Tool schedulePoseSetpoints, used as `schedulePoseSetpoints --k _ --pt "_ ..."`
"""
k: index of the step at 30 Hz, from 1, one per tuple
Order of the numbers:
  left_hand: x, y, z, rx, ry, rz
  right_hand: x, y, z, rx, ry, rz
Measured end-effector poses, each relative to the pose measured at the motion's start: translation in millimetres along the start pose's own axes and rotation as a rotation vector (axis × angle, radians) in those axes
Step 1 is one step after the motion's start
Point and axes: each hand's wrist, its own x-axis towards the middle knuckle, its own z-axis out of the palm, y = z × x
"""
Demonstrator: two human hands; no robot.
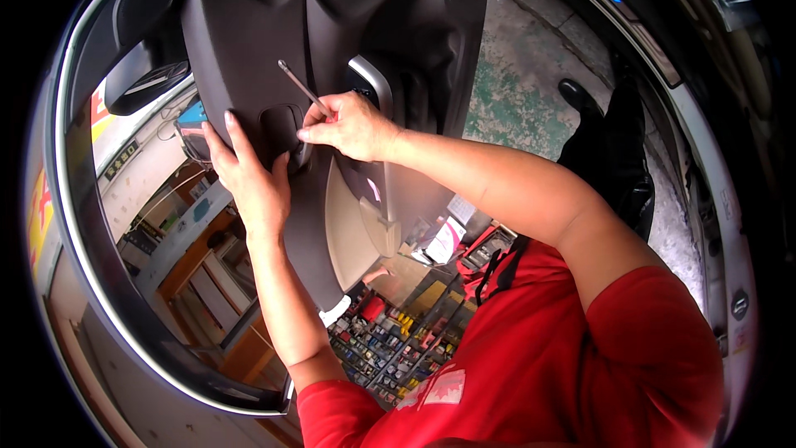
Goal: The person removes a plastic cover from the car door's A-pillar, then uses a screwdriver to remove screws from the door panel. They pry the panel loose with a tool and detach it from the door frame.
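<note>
The right hand (pixel 348 126) is closed tight around a thin metal tool (pixel 300 85), maybe a screwdriver, with its low end at a small cover (pixel 282 126) on the dark car door panel (pixel 249 50). The left hand (pixel 249 178) lies open and flat on the panel just beside the cover, likely to hold it steady.

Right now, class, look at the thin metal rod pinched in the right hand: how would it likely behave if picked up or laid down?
The thin metal rod looks straight and unbent in the right hand, so it is probably stiff. It is very slender, so likely light. It seems smooth and round, so it might roll or slip if laid down; the left hand rests on the dark door panel instead.
</note>
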Motion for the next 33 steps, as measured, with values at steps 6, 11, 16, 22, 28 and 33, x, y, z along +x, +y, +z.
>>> schedulePoseSetpoints --k 6,11,16,22,28,33 --pt "-20.4 -10.2 12.0 -0.098 0.134 0.103 1.6 -0.6 7.3 -0.144 0.081 -0.016" --pt "-9.8 9.4 -6.5 0.335 0.028 0.224 -8.9 4.7 8.3 -0.175 0.128 -0.068" --pt "21.4 15.7 -19.4 0.601 -0.113 0.510 -11.1 7.1 8.5 -0.082 0.131 -0.024" --pt "16.0 19.4 -6.1 0.728 -0.241 0.677 -10.3 8.8 7.3 -0.081 0.141 -0.021" --pt "5.5 -21.2 -0.9 0.660 -0.104 0.864 -14.2 7.9 11.5 -0.056 0.186 -0.041" --pt "-0.4 -21.7 -6.8 0.551 -0.059 0.836 -14.8 12.8 11.6 0.036 0.149 -0.029"
